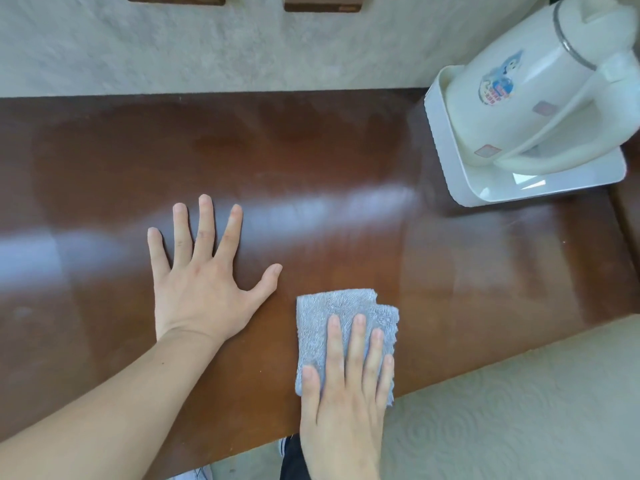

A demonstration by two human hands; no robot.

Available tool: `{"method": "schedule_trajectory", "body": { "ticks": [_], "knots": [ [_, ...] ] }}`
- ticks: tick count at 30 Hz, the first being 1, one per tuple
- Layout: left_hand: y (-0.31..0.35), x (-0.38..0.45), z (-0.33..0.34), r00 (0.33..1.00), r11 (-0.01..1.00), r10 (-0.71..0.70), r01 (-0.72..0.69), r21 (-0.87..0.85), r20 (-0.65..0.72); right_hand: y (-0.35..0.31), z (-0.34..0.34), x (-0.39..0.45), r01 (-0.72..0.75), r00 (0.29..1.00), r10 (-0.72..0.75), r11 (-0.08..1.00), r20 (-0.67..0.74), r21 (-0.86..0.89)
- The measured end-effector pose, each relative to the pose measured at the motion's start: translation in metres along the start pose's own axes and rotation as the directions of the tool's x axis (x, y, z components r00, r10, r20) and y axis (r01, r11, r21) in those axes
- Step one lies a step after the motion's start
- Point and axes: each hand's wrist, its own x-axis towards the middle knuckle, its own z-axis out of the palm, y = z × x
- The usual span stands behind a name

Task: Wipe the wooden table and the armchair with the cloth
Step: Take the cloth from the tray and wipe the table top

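Note:
A glossy brown wooden table [311, 161] fills most of the view. A small folded blue-grey cloth [325, 306] lies near the table's front edge. My right hand [346, 393] presses flat on the cloth, fingers together and covering its near half. My left hand [204, 271] rests palm down on the bare wood to the left of the cloth, fingers spread, holding nothing. No armchair can be made out for certain.
A white electric kettle [540, 84] stands in a white tray [446, 168] at the table's back right corner. Pale patterned carpet [502, 410] shows at front right and beyond the far edge. Two dark wooden furniture legs [322, 3] stand at the top.

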Motion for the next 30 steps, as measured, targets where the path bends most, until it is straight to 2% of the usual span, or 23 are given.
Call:
{"method": "schedule_trajectory", "body": {
  "ticks": [4, 10, 13, 16, 19, 22, 26, 30],
  "knots": [
    [-0.001, -0.001, 0.0, 1.0, 1.0, 0.005, -0.005, 0.002, -0.001, 0.013, -0.013, 0.03, 0.046, 0.999, -0.045, 0.999, 0.025, -0.019],
    [0.0, -0.002, -0.001, 1.0, 1.0, 0.009, -0.009, 0.01, 0.011, 0.018, -0.051, 0.195, -0.027, 0.999, 0.027, 1.0, -0.039, 0.001],
    [-0.002, -0.001, -0.001, 1.0, 1.0, 0.008, -0.008, 0.007, 0.004, 0.024, -0.071, 0.271, 0.012, 1.0, -0.013, 1.0, -0.026, -0.028],
    [-0.001, 0.0, 0.0, 1.0, 1.0, 0.007, -0.007, 0.003, -0.001, 0.03, -0.086, 0.307, 0.083, 0.997, -0.083, 0.994, 0.002, -0.064],
    [-0.001, 0.001, 0.0, 1.0, 1.0, 0.0, 0.0, -0.003, -0.003, 0.033, -0.087, 0.304, 0.11, 0.994, -0.111, 0.993, -0.008, -0.051],
    [-0.001, 0.0, 0.0, 1.0, 1.0, -0.008, 0.008, -0.009, -0.004, 0.044, -0.078, 0.267, 0.054, 0.997, -0.056, 0.998, -0.056, -0.038],
    [0.002, 0.0, -0.001, 1.0, 1.0, -0.015, 0.015, -0.012, 0.008, 0.049, -0.055, 0.187, -0.017, 0.994, 0.018, 1.0, -0.111, 0.014],
    [0.001, 0.0, -0.002, 1.0, 1.0, -0.016, 0.016, -0.018, 0.01, 0.036, -0.028, 0.096, -0.05, 0.993, 0.055, 0.997, -0.103, 0.052]
  ]
}}
